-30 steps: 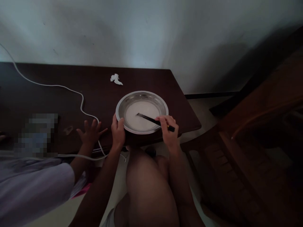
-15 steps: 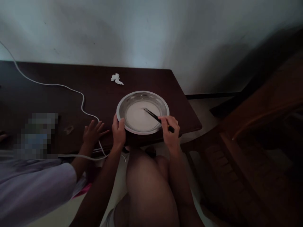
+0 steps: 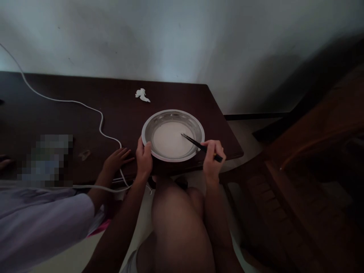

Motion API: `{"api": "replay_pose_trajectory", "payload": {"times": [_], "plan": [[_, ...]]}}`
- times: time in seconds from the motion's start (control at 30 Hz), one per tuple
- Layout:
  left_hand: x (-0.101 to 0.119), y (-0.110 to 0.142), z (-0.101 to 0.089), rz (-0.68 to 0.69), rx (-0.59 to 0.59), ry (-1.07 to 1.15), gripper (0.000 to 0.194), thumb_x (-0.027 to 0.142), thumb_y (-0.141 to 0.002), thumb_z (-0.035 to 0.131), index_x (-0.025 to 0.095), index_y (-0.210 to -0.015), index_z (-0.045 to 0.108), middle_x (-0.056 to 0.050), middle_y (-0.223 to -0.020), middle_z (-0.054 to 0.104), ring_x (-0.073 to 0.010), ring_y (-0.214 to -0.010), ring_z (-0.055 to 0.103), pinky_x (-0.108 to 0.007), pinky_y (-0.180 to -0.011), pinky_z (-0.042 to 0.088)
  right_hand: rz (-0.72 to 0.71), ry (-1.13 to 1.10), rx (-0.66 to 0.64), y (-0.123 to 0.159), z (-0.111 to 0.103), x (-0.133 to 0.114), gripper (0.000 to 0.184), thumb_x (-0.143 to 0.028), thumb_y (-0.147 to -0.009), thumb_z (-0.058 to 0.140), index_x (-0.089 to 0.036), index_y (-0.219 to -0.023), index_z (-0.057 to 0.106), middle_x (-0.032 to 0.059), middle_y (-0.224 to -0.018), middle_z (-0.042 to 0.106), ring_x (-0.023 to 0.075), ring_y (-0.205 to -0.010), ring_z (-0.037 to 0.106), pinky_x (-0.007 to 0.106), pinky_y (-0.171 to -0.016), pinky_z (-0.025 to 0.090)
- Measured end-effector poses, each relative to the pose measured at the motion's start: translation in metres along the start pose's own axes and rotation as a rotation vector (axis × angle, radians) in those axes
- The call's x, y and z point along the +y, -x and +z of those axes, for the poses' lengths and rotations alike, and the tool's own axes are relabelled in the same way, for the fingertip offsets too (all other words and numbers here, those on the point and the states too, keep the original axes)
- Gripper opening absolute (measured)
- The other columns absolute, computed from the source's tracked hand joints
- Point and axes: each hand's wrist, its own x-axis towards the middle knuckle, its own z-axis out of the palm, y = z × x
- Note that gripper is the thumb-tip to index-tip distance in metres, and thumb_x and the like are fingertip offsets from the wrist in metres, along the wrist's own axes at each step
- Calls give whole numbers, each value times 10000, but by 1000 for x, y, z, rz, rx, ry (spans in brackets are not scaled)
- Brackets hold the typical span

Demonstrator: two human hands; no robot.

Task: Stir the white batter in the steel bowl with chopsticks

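Note:
A round metal bowl (image 3: 173, 113) stands near the right front edge of the dark table. Milky white liquid (image 3: 170, 138) covers its bottom. My left hand (image 3: 144, 161) grips the bowl's left rim, thumb on the inner side and fingers outside. In my right hand (image 3: 213, 161) is a pair of black chopsticks (image 3: 196, 143), slanting down to the left over the bowl's right rim. Their tips are close together at the liquid's surface; whether they dip into it I cannot tell.
Crumpled white tissue (image 3: 142, 95) lies behind the bowl on the table (image 3: 182, 93). A white cable (image 3: 101, 121) winds across the left side. Another person's hand (image 3: 116, 159) rests at the table's front edge, left of mine. A wooden chair (image 3: 273, 182) stands on the right.
My right hand has moved right, and the chopstick tips have shifted from the liquid's middle toward its right side. My left hand still grips the bowl. The other person's fingers have drawn closer together.

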Motion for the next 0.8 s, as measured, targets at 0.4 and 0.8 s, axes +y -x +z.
{"api": "replay_pose_trajectory", "payload": {"times": [0.4, 0.8], "plan": [[2, 0, 0, -16, 11, 22, 419, 429, -857, 533, 183, -1178, 642, -89, -1158, 681, -252, -1100, 605, -374, -1021, 451, -27, -26, -4, -1, 4, 1, 400, -442, -992, 402, -229, -752, 641, 16, -766, 711, 156, -752, 611, 319, -752, 436], [1, 0, -1, -17, -1, 2, 430, 453, -871, 539, 189, -1193, 646, -93, -1176, 686, -259, -1106, 612, -390, -1031, 454, -26, -26, -34, -1, 5, 1, 372, -426, -995, 407, -226, -785, 641, 18, -791, 717, 156, -778, 628, 327, -785, 441]]}}
